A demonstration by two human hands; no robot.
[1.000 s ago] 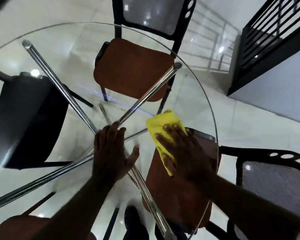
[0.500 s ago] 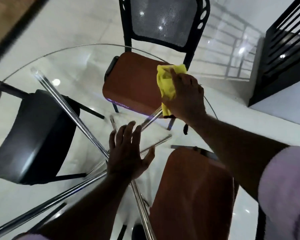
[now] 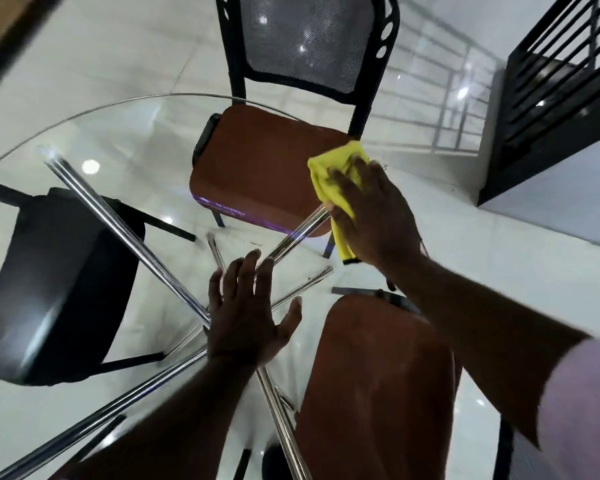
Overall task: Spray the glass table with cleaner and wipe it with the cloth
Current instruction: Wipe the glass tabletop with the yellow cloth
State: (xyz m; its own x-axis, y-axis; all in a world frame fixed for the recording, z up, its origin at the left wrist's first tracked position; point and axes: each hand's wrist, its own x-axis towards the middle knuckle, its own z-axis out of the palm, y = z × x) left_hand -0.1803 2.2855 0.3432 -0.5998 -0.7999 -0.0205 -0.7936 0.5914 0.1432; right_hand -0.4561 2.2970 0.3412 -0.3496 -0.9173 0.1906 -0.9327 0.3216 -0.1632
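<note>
1. Right hand (image 3: 371, 216): the fingers (image 3: 349, 178) lie extended and slightly spread, flat on top of the yellow cloth (image 3: 328, 162). They press the cloth onto the glass counter (image 3: 153, 97). The thumb is hidden, so it cannot be told whether it grips the cloth from beneath.

2. Cloth position: the cloth sits directly under the right fingers and palm. A bunched portion projects beyond the fingertips, toward the far rim of the counter. A narrow tail with a dark edge emerges from under the palm on the thumb side, toward the wrist. The cloth is blurred at the fingertips.

3. Left hand (image 3: 246, 317): the fingers (image 3: 234, 277) are straight and splayed wide, with the thumb out to the side. The palm lies flat on the glass and holds nothing. This hand is near the middle of the counter, well apart from the cloth, which lies ahead and to the right of these fingers.

4. Below the glass: crossed chrome bars (image 3: 118, 220) meet beneath the left hand. A brown chair seat (image 3: 257, 161) shows just left of the right fingers, a second brown seat (image 3: 378, 375) lies under the right forearm, and a black chair (image 3: 56, 282) stands left of the left fingers.
</note>
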